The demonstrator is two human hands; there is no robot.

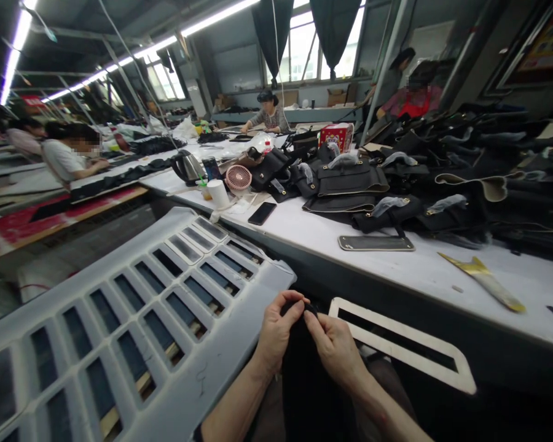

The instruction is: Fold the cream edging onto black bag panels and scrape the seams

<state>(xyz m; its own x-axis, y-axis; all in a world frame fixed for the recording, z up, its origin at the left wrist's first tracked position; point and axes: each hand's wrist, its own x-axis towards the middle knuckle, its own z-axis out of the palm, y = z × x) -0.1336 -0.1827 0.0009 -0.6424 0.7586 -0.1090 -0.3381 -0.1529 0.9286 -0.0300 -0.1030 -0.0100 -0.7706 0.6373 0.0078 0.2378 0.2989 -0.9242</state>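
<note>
Left hand [276,331] and right hand [334,347] both pinching top end of black piece [306,374], fingertips nearly meeting at its upper edge. Piece held low over lap, below front edge of white table [424,270]. Long axis runs near-far: gripped end points toward table, rest runs back toward the body. Material dark, detail hard to tell. Grey slotted crate [133,307] just left of left hand. On table: black phone [262,213], flat grey sheet [376,243], pile of black bags [350,184], pink fan [238,178].
</note>
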